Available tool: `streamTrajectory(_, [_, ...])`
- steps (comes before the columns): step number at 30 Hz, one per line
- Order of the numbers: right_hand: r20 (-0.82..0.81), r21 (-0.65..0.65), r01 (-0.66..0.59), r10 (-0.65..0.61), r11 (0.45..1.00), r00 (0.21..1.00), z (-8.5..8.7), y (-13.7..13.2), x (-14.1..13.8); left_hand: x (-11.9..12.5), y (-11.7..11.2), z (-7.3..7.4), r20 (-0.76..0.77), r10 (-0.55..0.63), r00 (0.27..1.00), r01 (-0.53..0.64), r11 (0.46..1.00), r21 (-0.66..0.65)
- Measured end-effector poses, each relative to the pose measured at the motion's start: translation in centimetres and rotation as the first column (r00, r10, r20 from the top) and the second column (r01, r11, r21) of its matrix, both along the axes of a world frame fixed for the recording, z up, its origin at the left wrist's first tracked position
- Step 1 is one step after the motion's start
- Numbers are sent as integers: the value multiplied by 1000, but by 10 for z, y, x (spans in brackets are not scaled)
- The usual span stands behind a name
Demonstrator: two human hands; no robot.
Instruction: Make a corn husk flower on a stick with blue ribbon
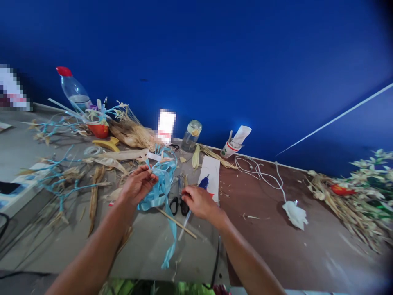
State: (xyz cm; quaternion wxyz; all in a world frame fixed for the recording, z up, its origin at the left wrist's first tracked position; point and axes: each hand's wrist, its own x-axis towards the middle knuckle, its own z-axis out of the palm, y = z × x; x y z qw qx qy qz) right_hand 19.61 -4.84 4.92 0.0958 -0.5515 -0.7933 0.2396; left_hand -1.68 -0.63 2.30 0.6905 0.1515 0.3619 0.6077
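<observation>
My left hand [137,185] is closed, pinching a bundle of light blue ribbon [159,184] that loops up above the table, with one strand hanging down toward the front edge. My right hand [199,201] is closed on a blue glue gun [203,182] whose nozzle points up and away over a white sheet of paper [211,172]. Black-handled scissors [179,204] lie on the table between the two hands. A thin wooden stick [176,222] lies below the ribbon.
Dried corn husks [132,134] and blue-wrapped twigs [58,180] cover the left side. A plastic bottle [73,90], red bowl [98,129], glass jar [190,136] and paper cup [230,148] stand at the back. A white cable [260,172] and husk flower [295,213] lie right.
</observation>
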Motion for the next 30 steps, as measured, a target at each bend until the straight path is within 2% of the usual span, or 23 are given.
streamTrajectory(4, [166,49,54,-61,997,984,-4,1,-8,1,-1,0,-88,45,995,-41,998,37])
streamTrajectory(7, [271,30,52,-58,998,961,-6,-3,-12,7,-3,1,-176,74,982,-59,994,92])
streamTrajectory(10, [341,3,53,-51,999,939,-5,-8,-19,12,-5,4,-204,85,975,-64,992,108])
streamTrajectory(17, [365,51,70,-84,996,927,-4,-13,-27,14,-8,7,-219,91,972,-71,993,96])
streamTrajectory(20, [341,23,62,-67,998,938,-7,-18,-28,15,-8,7,-237,101,966,-78,992,104])
streamTrajectory(24, [216,44,65,-73,997,974,-6,-17,-31,15,-9,8,-242,96,965,-72,992,108])
streamTrajectory(27, [-82,158,127,-115,979,990,1,-3,-36,16,-10,8,-237,60,970,-36,994,104])
streamTrajectory(30, [-354,228,180,-91,957,931,3,18,-46,16,-10,8,-226,32,974,-8,994,106])
